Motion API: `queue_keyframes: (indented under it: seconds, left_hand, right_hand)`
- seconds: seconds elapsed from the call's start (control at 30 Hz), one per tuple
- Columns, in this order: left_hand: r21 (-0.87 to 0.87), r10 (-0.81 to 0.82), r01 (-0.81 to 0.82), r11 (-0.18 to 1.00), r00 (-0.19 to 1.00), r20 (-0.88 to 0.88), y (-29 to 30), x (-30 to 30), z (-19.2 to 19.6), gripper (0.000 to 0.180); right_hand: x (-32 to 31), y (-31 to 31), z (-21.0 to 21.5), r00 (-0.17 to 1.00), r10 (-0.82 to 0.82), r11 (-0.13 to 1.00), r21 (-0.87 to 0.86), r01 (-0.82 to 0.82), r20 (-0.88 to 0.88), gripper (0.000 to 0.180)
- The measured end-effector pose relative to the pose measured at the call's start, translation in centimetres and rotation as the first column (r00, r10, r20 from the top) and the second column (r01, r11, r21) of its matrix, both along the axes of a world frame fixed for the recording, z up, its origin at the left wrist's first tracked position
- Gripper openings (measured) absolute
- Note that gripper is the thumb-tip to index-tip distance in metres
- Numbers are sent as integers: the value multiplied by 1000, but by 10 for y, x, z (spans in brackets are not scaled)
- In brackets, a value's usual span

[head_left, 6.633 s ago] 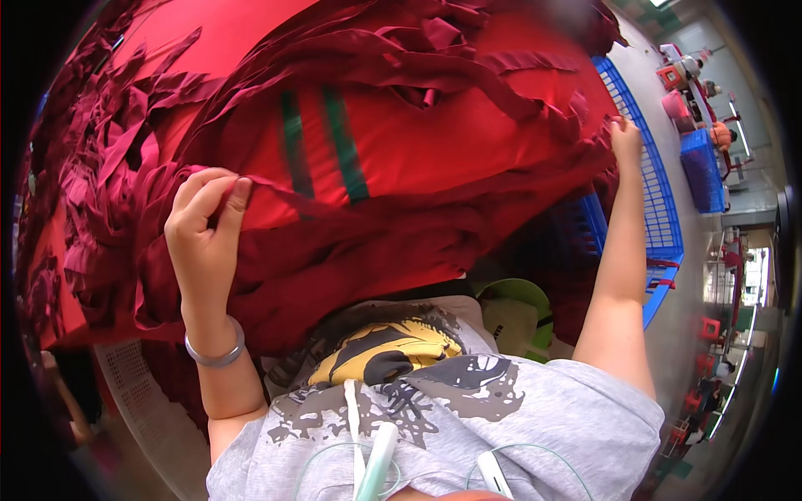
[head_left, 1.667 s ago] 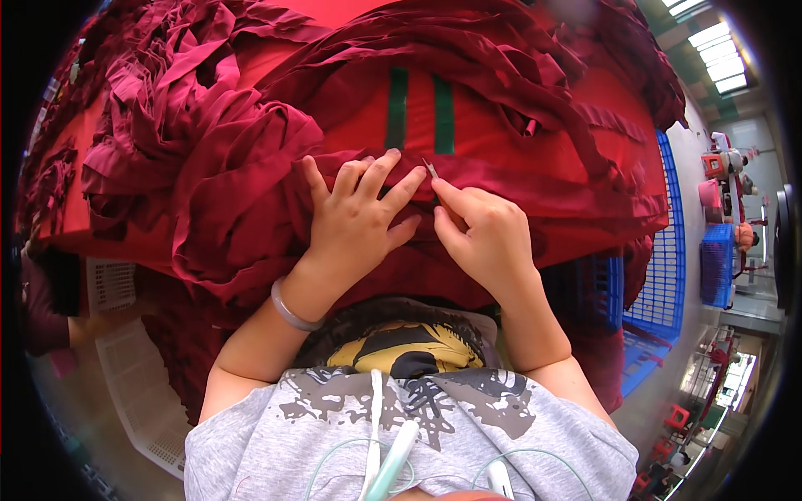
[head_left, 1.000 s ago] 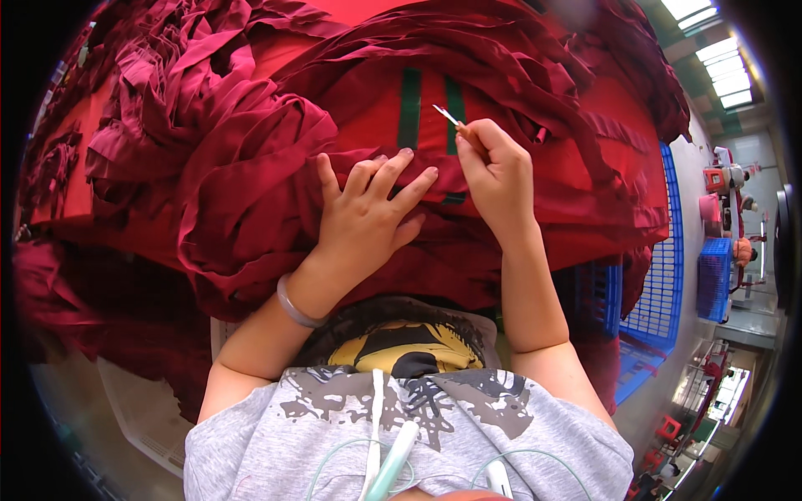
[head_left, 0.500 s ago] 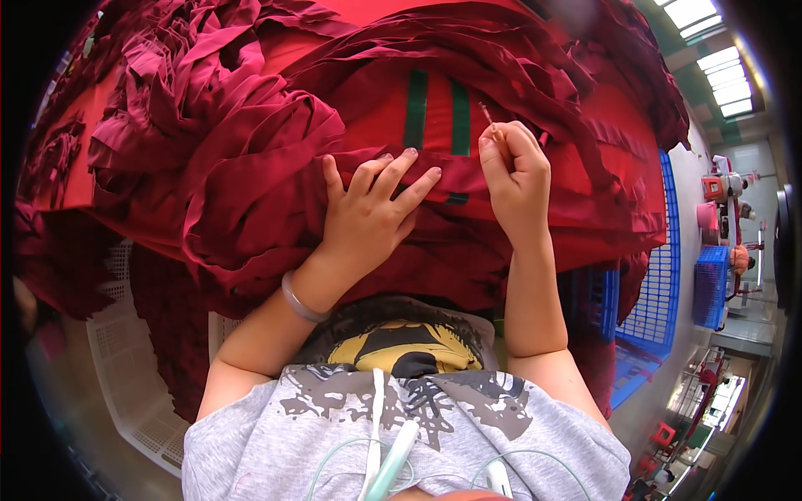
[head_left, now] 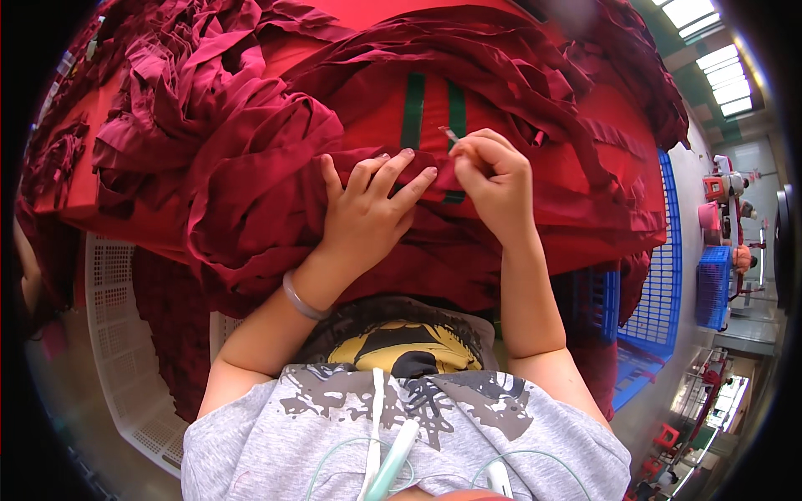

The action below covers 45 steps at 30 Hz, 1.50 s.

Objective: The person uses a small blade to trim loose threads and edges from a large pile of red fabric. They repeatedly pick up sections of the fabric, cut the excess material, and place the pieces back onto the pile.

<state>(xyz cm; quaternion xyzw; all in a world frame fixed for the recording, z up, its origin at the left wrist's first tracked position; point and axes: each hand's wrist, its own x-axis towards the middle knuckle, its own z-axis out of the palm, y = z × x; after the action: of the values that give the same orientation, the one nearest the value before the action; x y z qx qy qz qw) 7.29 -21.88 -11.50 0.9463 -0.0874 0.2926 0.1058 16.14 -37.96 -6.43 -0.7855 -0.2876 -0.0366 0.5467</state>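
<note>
My left hand [head_left: 368, 209] lies with fingers spread on a strip of dark red fabric [head_left: 288, 190], pressing it against the red table. Pinched in my right hand [head_left: 501, 185] is a small thin tool [head_left: 450, 134]; its slim tip points up and left, and most of it is hidden by the fingers. That tip hangs over a dark green stripe [head_left: 455, 104] on the red tabletop, just beyond the fabric edge. A second green stripe [head_left: 413, 108] runs beside it, nearer my left fingertips.
Heaped dark red strips [head_left: 209, 67] cover the left and far parts of the table [head_left: 368, 113]. A white basket [head_left: 113, 334] stands at the lower left and a blue crate [head_left: 647, 309] at the right, both with fabric in or over them. At the far left edge, another person's arm shows.
My right hand has moved left and slightly down with the thin tool, closer to my left fingers. My left hand stays nearly in place. The other person's arm shows more at the left.
</note>
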Motion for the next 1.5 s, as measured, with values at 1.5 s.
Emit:
queue_keyframes:
  seconds: [1.5]
  left_hand:
    - [-401,-261,34,915,809,-527,44,31,105,19]
  right_hand:
    - [-66,-38,-15,778,202,978,166,-127,-595,30]
